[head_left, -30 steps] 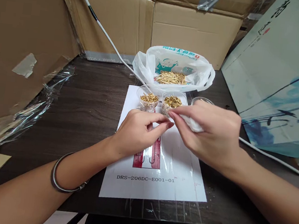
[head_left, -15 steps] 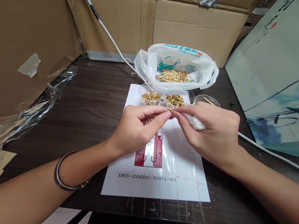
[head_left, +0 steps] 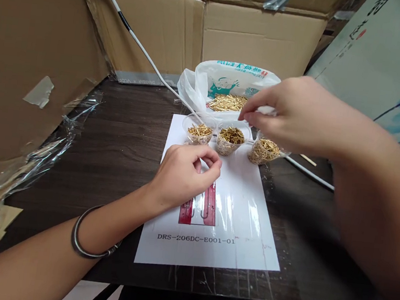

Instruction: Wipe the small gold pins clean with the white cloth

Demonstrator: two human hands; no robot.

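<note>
My left hand is over the printed sheet, its thumb and index finger pinched together. Whatever lies between those fingertips, if anything, is too small to make out. My right hand is raised at the right, in front of the white plastic bag, with fingers closed and slightly blurred. Some crumpled white material shows between its thumb and fingers. Below that hand are a middle clear cup and a right clear cup, both holding small brass pins. A left clear cup holds more.
Longer brass pins lie inside the bag. A white cable crosses behind the cups and emerges at the right. One thin stick lies on the dark table. Cardboard walls enclose the back and left.
My hands have parted from their shared pinch. My right hand has risen up and right toward the bag, uncovering the right cup. My left hand has hardly moved.
</note>
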